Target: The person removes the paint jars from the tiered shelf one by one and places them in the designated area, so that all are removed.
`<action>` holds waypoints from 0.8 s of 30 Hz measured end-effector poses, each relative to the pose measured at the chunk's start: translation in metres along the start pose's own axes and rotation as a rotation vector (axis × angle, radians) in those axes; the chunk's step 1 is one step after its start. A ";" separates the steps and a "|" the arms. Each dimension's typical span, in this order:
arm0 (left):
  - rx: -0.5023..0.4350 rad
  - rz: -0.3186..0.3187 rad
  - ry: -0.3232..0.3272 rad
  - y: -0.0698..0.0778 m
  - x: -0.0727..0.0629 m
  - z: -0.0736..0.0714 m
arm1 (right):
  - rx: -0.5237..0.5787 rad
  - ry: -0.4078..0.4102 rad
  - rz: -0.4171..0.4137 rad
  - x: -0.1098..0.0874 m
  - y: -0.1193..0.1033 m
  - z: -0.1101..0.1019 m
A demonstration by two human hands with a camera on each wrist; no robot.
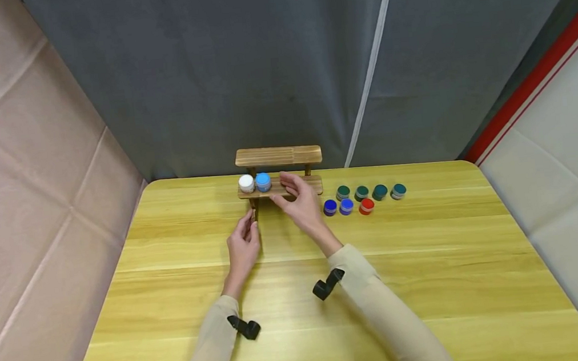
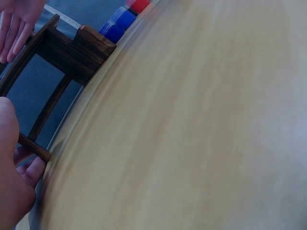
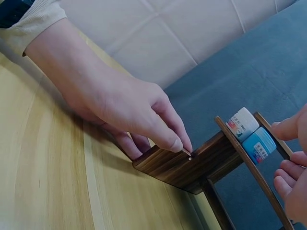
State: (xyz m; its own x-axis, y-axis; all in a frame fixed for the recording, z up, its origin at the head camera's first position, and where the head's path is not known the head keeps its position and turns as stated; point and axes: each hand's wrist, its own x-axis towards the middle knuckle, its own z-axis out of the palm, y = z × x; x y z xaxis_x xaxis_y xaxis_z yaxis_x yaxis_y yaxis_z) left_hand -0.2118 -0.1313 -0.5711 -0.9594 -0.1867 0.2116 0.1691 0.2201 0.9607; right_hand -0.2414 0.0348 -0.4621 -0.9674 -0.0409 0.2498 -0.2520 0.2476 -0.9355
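A two-tier wooden stand (image 1: 278, 156) is at the table's back edge. Its lower shelf carries a white-lidded paint jar (image 1: 246, 183) and a light-blue paint jar (image 1: 263, 182), side by side at the left end. My left hand (image 1: 243, 247) pinches the stand's left side panel (image 3: 165, 165) low down, thumb on one face and fingers behind. Just right of the light-blue jar, my right hand (image 1: 304, 209) hovers over the shelf, fingers loosely bent with a gap to the jar in the right wrist view. Nothing shows between its thumb and fingers.
Right of the stand, several green-lidded jars (image 1: 362, 193) form a back row. Before them sit two blue jars (image 1: 338, 207) and a red jar (image 1: 366, 206). A grey curtain (image 1: 208, 84) hangs directly behind the wooden table (image 1: 301, 317).
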 end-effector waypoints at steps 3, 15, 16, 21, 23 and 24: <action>-0.004 0.002 -0.002 0.000 0.000 0.000 | -0.006 -0.009 0.004 0.003 0.001 0.004; -0.002 0.018 0.004 0.001 0.000 0.000 | -0.033 -0.032 0.010 0.010 0.001 0.015; -0.005 0.022 0.006 0.001 -0.001 0.000 | -0.036 -0.032 0.007 0.010 0.000 0.016; -0.006 0.037 0.011 0.000 0.000 0.000 | -0.040 -0.034 -0.005 0.016 -0.001 0.021; 0.001 0.033 0.011 0.000 0.000 0.000 | -0.044 -0.033 -0.001 0.018 -0.001 0.023; 0.005 0.031 0.011 0.000 -0.001 0.001 | -0.046 -0.032 0.002 0.020 -0.001 0.024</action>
State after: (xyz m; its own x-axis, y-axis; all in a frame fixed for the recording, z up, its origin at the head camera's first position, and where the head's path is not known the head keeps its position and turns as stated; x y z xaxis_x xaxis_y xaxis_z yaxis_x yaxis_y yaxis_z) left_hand -0.2114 -0.1306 -0.5713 -0.9512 -0.1898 0.2432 0.1975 0.2311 0.9527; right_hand -0.2605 0.0104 -0.4621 -0.9685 -0.0707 0.2389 -0.2491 0.2917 -0.9235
